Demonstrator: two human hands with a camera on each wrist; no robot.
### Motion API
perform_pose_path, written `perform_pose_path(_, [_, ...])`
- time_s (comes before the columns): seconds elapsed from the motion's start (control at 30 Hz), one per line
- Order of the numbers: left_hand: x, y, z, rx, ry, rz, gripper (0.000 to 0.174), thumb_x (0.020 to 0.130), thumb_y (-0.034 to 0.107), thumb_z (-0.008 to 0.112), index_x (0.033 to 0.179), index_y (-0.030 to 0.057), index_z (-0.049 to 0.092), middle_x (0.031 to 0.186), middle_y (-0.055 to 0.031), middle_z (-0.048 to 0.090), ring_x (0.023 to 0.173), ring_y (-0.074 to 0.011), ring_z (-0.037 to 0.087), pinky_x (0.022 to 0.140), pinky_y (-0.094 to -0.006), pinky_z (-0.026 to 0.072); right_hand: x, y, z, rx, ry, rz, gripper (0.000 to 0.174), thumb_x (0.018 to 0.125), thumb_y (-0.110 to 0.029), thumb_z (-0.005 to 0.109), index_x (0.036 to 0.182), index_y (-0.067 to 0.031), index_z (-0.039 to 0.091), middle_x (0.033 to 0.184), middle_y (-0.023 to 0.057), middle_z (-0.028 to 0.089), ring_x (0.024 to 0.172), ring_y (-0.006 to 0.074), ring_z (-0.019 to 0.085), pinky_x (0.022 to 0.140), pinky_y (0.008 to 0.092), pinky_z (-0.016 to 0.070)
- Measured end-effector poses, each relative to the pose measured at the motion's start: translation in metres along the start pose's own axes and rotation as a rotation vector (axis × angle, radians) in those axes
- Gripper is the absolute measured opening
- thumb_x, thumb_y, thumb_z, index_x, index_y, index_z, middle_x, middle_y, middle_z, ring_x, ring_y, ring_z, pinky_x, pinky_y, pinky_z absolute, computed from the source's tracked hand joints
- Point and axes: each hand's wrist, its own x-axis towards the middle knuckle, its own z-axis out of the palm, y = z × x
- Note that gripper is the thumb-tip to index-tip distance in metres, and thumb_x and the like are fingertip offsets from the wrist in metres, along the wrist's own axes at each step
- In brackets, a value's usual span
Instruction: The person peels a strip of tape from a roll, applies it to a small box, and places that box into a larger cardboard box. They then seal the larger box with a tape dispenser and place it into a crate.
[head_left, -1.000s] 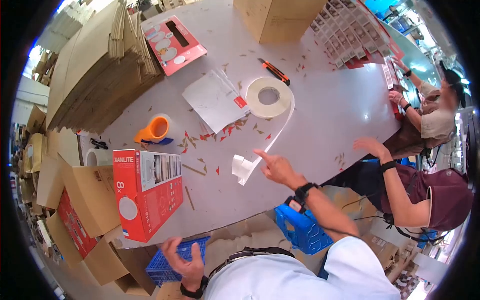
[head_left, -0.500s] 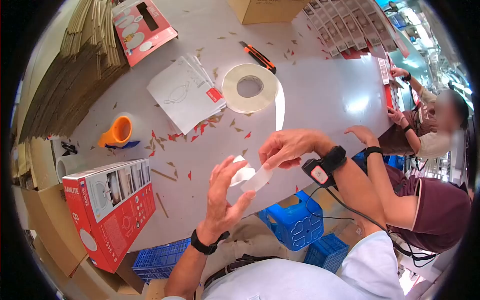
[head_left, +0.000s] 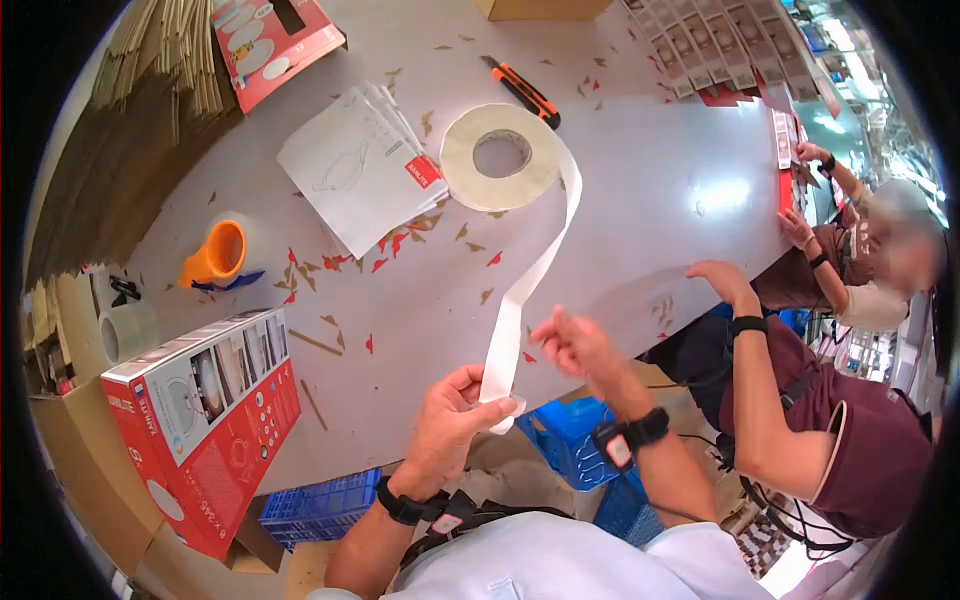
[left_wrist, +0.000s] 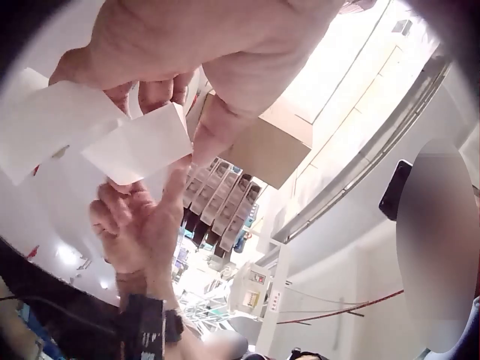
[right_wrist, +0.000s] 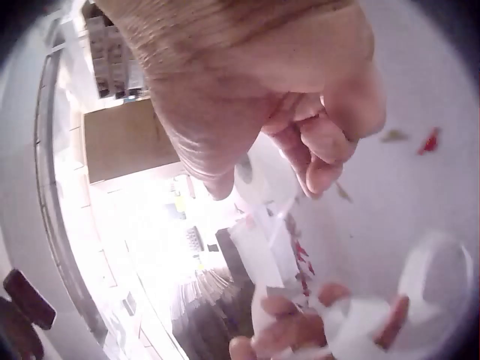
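A white strip (head_left: 536, 275) runs from the roll (head_left: 458, 175) down to my left hand (head_left: 445, 425), which pinches its loose end between thumb and fingers. In the left wrist view the pinched end (left_wrist: 142, 146) lies flat in front of the left hand (left_wrist: 202, 45). Just right of the strip, my right hand (head_left: 585, 350) is held up with bent fingers and nothing in its grip. The right wrist view shows that right hand (right_wrist: 255, 97) with its thumb apart from the loosely bent fingers.
Left of the roll lie printed sheets (head_left: 340, 165), with an orange cutter (head_left: 527, 92) above. A red box (head_left: 205, 420) and an orange tape dispenser (head_left: 216, 252) stand at left. Red and brown scraps litter the table (head_left: 640, 180). Another person's forearm (head_left: 762, 385) reaches in at right.
My left hand has taken the strip's end and moved a little right and down. The right hand has let go of the strip and moved down, away from it.
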Motion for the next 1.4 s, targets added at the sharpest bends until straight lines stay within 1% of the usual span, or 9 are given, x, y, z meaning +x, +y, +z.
perform_pose_path(0.07, [0.003, -0.005, 0.005, -0.018, 0.009, 0.016, 0.042, 0.085, 0.001, 0.076, 0.123, -0.0029, 0.059, 0.113, -0.0120, 0.071, 0.102, -0.0161, 0.068, 0.093, -0.0339, 0.0551, -0.011, 0.011, 0.018, 0.154, -0.098, 0.026, 0.039, 0.102, -0.041, 0.061, 0.088, -0.0051, 0.068, 0.063, -0.0043, 0.054, 0.050, 0.0013, 0.042, 0.044, 0.0199, 0.0300])
perform_pose_path(0.13, [0.007, -0.013, 0.006, -0.040, 0.001, 0.011, 0.045, 0.085, 0.000, 0.076, 0.126, -0.0034, 0.057, 0.114, -0.0133, 0.071, 0.104, -0.0172, 0.068, 0.094, -0.0341, 0.0551, -0.013, 0.010, 0.030, 0.222, -0.098, 0.019, 0.034, 0.101, -0.036, 0.064, 0.084, -0.0068, 0.067, 0.063, -0.0047, 0.053, 0.050, 0.0008, 0.041, 0.044, 0.0195, 0.0290])
perform_pose_path(0.27, [0.006, -0.021, 0.006, -0.057, -0.040, -0.011, 0.050, 0.087, 0.001, 0.075, 0.132, -0.0049, 0.054, 0.115, -0.0156, 0.070, 0.106, -0.0199, 0.068, 0.095, -0.0344, 0.0543, -0.011, 0.001, 0.035, 0.206, 0.047, -0.025, 0.027, 0.097, -0.024, 0.068, 0.075, -0.0093, 0.062, 0.063, -0.0046, 0.053, 0.050, 0.0011, 0.041, 0.043, 0.0199, 0.0281])
perform_pose_path(0.43, [0.000, -0.020, 0.010, -0.088, -0.037, -0.091, 0.044, 0.092, 0.006, 0.069, 0.132, -0.0060, 0.054, 0.114, -0.0160, 0.071, 0.107, -0.0208, 0.068, 0.096, -0.0352, 0.0522, -0.011, 0.003, 0.027, 0.201, 0.154, 0.025, 0.028, 0.096, -0.019, 0.067, 0.071, -0.0106, 0.058, 0.063, -0.0043, 0.052, 0.050, 0.0021, 0.040, 0.044, 0.0202, 0.0277])
perform_pose_path(0.8, [0.006, -0.032, -0.002, -0.048, -0.033, -0.098, 0.030, 0.095, 0.011, 0.067, 0.121, -0.0022, 0.062, 0.109, -0.0134, 0.073, 0.103, -0.0178, 0.067, 0.097, -0.0356, 0.0497, -0.017, 0.018, 0.027, 0.231, 0.208, -0.017, 0.030, 0.098, -0.022, 0.068, 0.072, -0.0110, 0.058, 0.063, -0.0039, 0.053, 0.050, 0.0027, 0.041, 0.044, 0.0197, 0.0296])
perform_pose_path(1.0, [0.006, -0.032, 0.000, -0.076, -0.012, -0.078, 0.026, 0.096, 0.014, 0.065, 0.117, -0.0017, 0.064, 0.104, -0.0112, 0.073, 0.100, -0.0168, 0.067, 0.093, -0.0339, 0.0492, -0.020, 0.017, 0.029, 0.248, 0.200, -0.039, 0.028, 0.098, -0.021, 0.069, 0.073, -0.0114, 0.060, 0.064, -0.0037, 0.054, 0.051, 0.0021, 0.042, 0.044, 0.0189, 0.0307])
perform_pose_path(1.2, [0.005, -0.033, -0.001, -0.058, 0.071, -0.014, 0.023, 0.097, 0.015, 0.065, 0.114, -0.0006, 0.066, 0.102, -0.0091, 0.073, 0.096, -0.0153, 0.067, 0.090, -0.0328, 0.0495, -0.021, 0.018, 0.034, 0.236, 0.200, -0.070, 0.027, 0.097, -0.021, 0.070, 0.074, -0.0116, 0.060, 0.065, -0.0040, 0.055, 0.052, 0.0018, 0.043, 0.044, 0.0186, 0.0309])
perform_pose_path(1.3, [0.004, -0.031, -0.001, -0.067, 0.093, -0.007, 0.021, 0.096, 0.013, 0.067, 0.112, 0.0002, 0.068, 0.102, -0.0083, 0.073, 0.094, -0.0142, 0.067, 0.089, -0.0316, 0.0501, -0.022, 0.016, 0.034, 0.226, 0.181, -0.086, 0.024, 0.097, -0.020, 0.070, 0.077, -0.0104, 0.061, 0.065, -0.0045, 0.055, 0.053, 0.0019, 0.043, 0.045, 0.0201, 0.0323])
perform_pose_path(1.4, [0.005, -0.029, 0.000, -0.063, 0.111, 0.034, 0.018, 0.095, 0.011, 0.069, 0.109, 0.0009, 0.069, 0.102, -0.0065, 0.073, 0.092, -0.0121, 0.066, 0.086, -0.0292, 0.0506, -0.025, 0.009, 0.037, -0.025, 0.335, -0.217, 0.019, 0.095, -0.017, 0.072, 0.082, -0.0064, 0.064, 0.069, -0.0021, 0.058, 0.056, 0.0033, 0.049, 0.049, 0.0221, 0.0377])
